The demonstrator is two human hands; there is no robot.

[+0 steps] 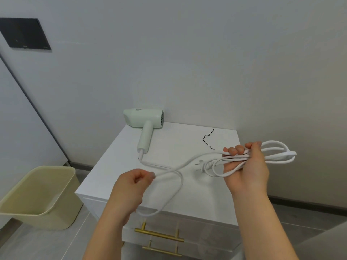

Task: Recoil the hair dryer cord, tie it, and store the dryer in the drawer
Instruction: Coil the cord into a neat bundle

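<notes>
A pale green hair dryer lies at the back left of the white cabinet top, handle toward me. Its white cord runs from the handle across the top and droops in a loop over the front edge. My right hand grips a bundle of several cord loops above the cabinet's right side, with the plug sticking out to the left of the bundle. My left hand pinches a loose stretch of cord above the front left. A thin black tie lies on the top behind my right hand.
Two drawer fronts with gold bar handles are shut below the front edge. A beige waste bin stands on the floor to the left. A grey wall rises right behind the cabinet, with a dark panel at upper left.
</notes>
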